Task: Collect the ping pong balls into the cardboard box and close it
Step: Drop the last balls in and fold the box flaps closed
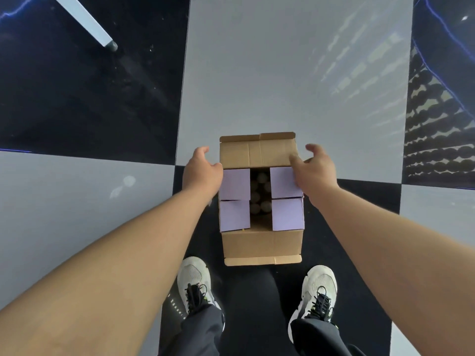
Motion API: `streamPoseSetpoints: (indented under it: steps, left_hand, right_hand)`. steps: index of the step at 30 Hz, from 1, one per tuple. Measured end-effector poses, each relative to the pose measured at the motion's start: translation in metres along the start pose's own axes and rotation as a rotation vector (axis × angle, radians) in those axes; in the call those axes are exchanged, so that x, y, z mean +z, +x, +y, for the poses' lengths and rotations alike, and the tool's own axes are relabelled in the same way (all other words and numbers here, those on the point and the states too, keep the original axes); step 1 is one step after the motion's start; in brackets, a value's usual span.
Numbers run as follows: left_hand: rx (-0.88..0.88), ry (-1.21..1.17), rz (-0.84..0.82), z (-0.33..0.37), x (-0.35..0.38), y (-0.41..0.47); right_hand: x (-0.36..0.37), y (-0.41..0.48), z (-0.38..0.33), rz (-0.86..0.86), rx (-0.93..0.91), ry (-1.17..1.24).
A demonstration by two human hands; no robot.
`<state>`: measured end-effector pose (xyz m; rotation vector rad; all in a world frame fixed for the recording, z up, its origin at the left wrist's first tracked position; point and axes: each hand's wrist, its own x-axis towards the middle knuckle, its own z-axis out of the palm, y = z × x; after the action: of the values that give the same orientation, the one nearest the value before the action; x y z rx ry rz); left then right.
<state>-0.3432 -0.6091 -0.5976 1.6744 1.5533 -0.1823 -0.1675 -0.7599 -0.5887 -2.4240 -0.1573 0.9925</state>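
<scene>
A brown cardboard box [261, 244] stands on the floor just in front of my feet. Its two side flaps, pale purple on their upper face, are folded inward and leave a gap down the middle. Several ping pong balls [260, 187] show in shadow through that gap. The far flap [257, 152] stands up and the near flap hangs outward. My left hand [203, 170] rests against the box's left side by the purple flap, fingers apart. My right hand [314, 169] has its thumb pressed on the right purple flap [284, 182] near the far flap, fingers spread.
The floor is made of large glossy grey and black tiles. A white table leg [84, 20] with a dark foot stands at the far left. My two white shoes [194, 281] are directly below the box. A reflection of a patterned window falls on the right tiles.
</scene>
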Motion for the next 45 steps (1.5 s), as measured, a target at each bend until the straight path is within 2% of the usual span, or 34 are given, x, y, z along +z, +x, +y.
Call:
streamPoseSetpoints:
  steps: [3, 7, 11, 14, 18, 22, 27, 30, 32, 36, 45]
  left_hand:
    - [0.02, 0.08, -0.091, 0.007, -0.002, 0.013]
    - [0.028, 0.059, -0.161, 0.011, -0.002, 0.021]
    - [0.022, -0.06, -0.117, 0.017, -0.009, 0.018]
    - [0.079, 0.014, -0.063, 0.023, -0.011, 0.008]
    - [0.125, -0.039, -0.055, 0.024, -0.017, -0.017]
    - [0.192, -0.003, -0.04, 0.009, -0.022, -0.049]
    - [0.264, 0.13, -0.036, -0.019, -0.013, -0.073]
    - [0.293, 0.174, -0.054, -0.03, -0.005, -0.077]
    - [0.322, 0.208, -0.062, -0.036, 0.0, -0.08]
    - [0.339, 0.307, -0.044, -0.042, 0.008, -0.08]
    - [0.329, 0.394, 0.014, -0.033, 0.013, -0.069]
  right_hand:
    - [0.0, 0.013, -0.011, -0.032, 0.032, -0.023]
    - [-0.001, 0.02, -0.017, -0.078, 0.134, 0.091]
    - [-0.007, 0.017, -0.022, -0.123, 0.241, 0.371]
    - [-0.018, 0.009, -0.023, -0.155, 0.275, 0.529]
    - [-0.031, -0.008, -0.016, -0.15, 0.222, 0.584]
    - [-0.037, -0.029, 0.0, -0.169, 0.099, 0.436]
    - [-0.04, -0.052, 0.025, -0.163, -0.292, -0.181]
    - [-0.03, -0.052, 0.044, -0.121, -0.515, -0.402]
    - [-0.025, -0.048, 0.057, -0.105, -0.597, -0.51]
    - [-0.021, -0.047, 0.073, -0.118, -0.598, -0.68]
    - [-0.01, -0.042, 0.064, -0.069, -0.564, -0.722]
